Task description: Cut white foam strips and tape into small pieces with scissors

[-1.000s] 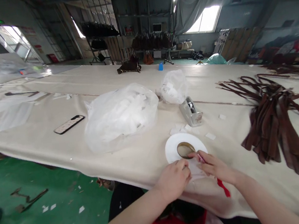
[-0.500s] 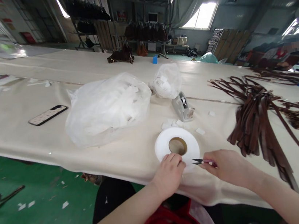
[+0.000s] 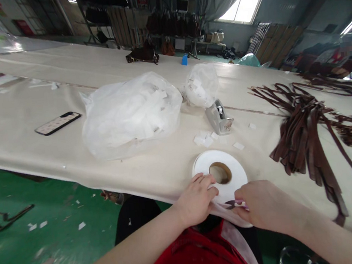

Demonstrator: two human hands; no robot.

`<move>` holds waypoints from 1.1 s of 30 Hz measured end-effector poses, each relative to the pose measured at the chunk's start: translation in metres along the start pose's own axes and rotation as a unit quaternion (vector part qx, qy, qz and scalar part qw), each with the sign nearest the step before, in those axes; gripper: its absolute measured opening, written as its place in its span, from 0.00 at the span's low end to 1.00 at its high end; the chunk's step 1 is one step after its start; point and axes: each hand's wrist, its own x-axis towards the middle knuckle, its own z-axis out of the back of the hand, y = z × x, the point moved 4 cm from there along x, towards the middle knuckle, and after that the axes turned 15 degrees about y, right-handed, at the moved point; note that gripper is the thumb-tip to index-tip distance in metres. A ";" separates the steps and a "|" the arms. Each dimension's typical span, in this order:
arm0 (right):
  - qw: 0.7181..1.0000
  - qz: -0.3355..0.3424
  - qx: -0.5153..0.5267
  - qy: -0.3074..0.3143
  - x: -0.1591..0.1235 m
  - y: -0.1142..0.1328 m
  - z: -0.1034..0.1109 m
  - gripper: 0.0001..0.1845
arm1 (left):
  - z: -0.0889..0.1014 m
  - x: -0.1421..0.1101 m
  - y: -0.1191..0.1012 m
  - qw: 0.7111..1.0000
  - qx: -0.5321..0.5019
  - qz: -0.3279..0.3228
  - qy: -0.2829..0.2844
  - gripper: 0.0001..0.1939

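Observation:
A large roll of white tape [image 3: 236,164] with a brown cardboard core lies flat near the front edge of the table. My left hand [image 3: 197,198] is closed on the roll's near left side, thumb and fingertips at its rim. Small snips [image 3: 234,204] with dark blades and purple handles are gripped in my right hand [image 3: 265,204]. Their blades point left at the roll's near edge, a short way from my left fingers. Whether the blades touch the tape I cannot tell.
Behind the roll are white paper scraps [image 3: 204,138] and a grey tape dispenser [image 3: 220,119]. A big clear bag of white pieces [image 3: 131,116] and a smaller bag [image 3: 201,86] stand beyond. A phone [image 3: 58,123] lies left; brown leather straps [image 3: 303,141] lie right.
The snips have come lower and nearer to my body, beside the roll's near edge. My right hand has drawn closer to my left. The camera view has shifted slightly.

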 end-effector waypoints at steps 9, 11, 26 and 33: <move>0.998 -0.051 -0.039 0.013 -0.003 0.014 0.001 0.15 | -0.006 0.001 0.005 1.000 -0.001 0.004 -0.017 0.11; 0.997 -0.048 -0.046 0.024 -0.001 0.016 0.001 0.15 | -0.006 0.002 0.006 1.000 -0.007 0.001 -0.024 0.10; 0.992 -0.005 -0.082 0.097 0.026 0.037 -0.006 0.15 | -0.006 0.005 0.010 0.999 -0.008 -0.020 -0.028 0.07; 0.989 0.017 -0.077 0.124 0.016 0.042 -0.004 0.14 | -0.009 -0.006 0.000 0.999 0.006 -0.050 0.004 0.10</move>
